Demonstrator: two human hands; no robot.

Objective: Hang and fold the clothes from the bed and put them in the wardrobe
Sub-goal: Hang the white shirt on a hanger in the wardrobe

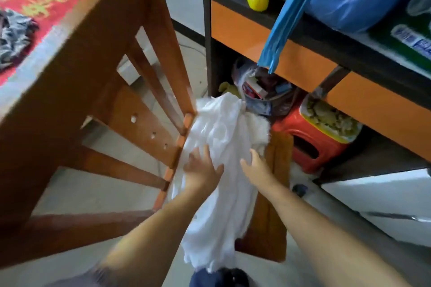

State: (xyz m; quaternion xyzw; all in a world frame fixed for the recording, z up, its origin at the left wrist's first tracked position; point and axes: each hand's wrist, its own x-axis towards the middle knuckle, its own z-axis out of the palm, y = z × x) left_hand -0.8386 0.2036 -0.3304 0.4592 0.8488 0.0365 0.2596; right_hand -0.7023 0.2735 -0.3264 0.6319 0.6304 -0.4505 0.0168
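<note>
Both forearms reaching forward and down from bottom edge: left hand (201, 170) fingers spread flat on white garment (224, 147) draped beside wooden bed frame (116, 109); right hand (255, 166) fingers loosely extended, touching garment's right side; fingertips blurred, garment's lower end hidden by dark cloth.
</note>
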